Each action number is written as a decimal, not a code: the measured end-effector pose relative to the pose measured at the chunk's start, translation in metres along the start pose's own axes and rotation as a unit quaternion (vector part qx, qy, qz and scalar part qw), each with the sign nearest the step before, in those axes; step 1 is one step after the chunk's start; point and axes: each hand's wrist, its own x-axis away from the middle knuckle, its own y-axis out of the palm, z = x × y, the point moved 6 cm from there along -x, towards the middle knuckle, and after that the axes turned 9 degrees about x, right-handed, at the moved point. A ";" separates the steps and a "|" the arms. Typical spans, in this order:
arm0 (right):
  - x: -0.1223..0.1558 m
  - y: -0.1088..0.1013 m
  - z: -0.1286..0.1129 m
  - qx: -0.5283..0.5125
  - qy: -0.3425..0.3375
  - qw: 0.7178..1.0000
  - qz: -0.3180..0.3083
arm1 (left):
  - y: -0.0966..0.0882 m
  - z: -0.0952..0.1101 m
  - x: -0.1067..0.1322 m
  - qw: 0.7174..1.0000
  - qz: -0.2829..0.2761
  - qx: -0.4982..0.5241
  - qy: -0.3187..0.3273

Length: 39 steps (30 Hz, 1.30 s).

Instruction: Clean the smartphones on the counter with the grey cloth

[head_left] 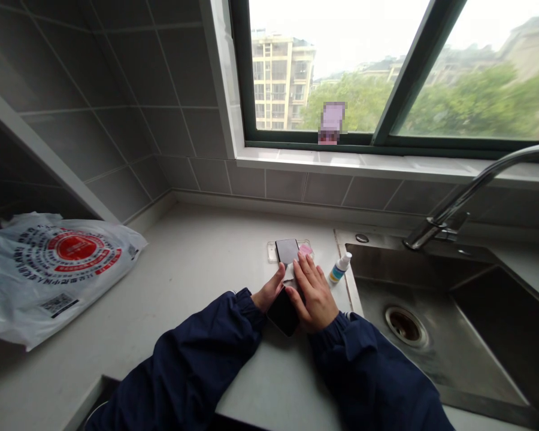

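Observation:
A black smartphone (282,311) lies low over the white countertop, gripped between my left hand (267,290) and my right hand (311,293). My right hand's spread fingers cover its upper part, hiding much of it. A white wipe (289,273) shows beneath those fingers. Just ahead, a dark glossy rectangular sheet (287,251) rests on a clear plastic tray (272,252), with a pink item (305,249) beside it. A small spray bottle (340,269) with a white cap and blue label lies tilted right of my right hand.
A white printed plastic bag (56,275) lies on the white countertop (184,287) to the left. A steel sink (413,317) with a drain and a curved faucet (476,191) sits right. Grey tiles (184,137) and a window (323,72) stand behind.

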 end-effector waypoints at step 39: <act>0.003 -0.016 -0.047 -0.097 -0.179 0.978 -0.054 | -0.013 0.015 0.007 0.987 0.137 0.075 -0.026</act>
